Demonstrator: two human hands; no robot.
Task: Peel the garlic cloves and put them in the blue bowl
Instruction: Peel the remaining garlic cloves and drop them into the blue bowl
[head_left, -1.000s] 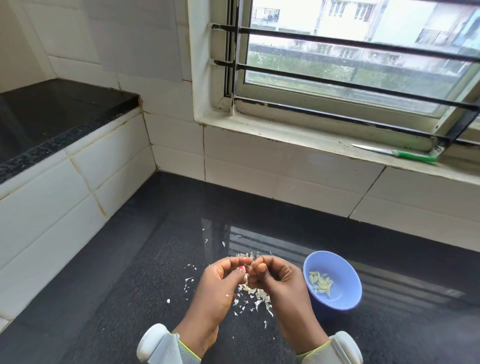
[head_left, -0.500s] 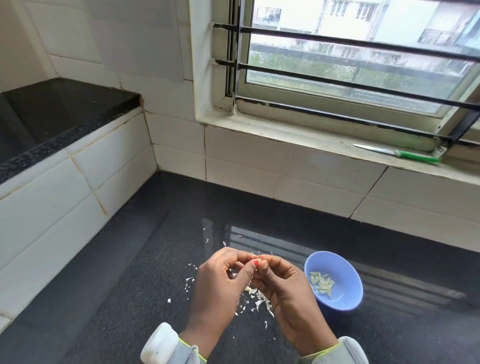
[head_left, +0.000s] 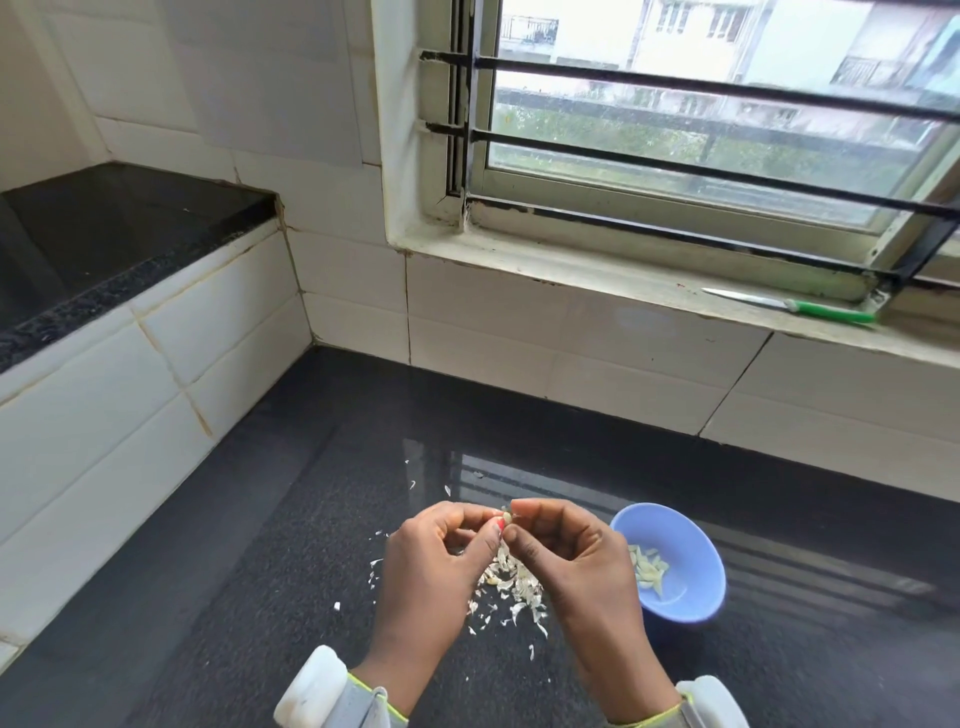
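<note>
The left hand (head_left: 434, 564) and right hand (head_left: 569, 553) are meeting fingertip to fingertip, both pinching 1 small pale garlic clove (head_left: 506, 517) above the black stone worktop (head_left: 291, 545). The round blue plastic bowl (head_left: 691, 597), holding peeled cloves, is sitting just right of the right hand, the nearer one for the drop. The clove's long axis is too small to tell.

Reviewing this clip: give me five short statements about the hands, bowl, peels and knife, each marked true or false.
1. Both hands pinch one garlic clove: left hand, right hand. True.
2. The blue bowl is empty. False: peeled cloves lie in it.
3. The green-handled knife lies on the window sill. True.
4. The bowl is by the left hand. False: it sits beside the right hand.
5. Garlic skins litter the black counter. True.
</note>
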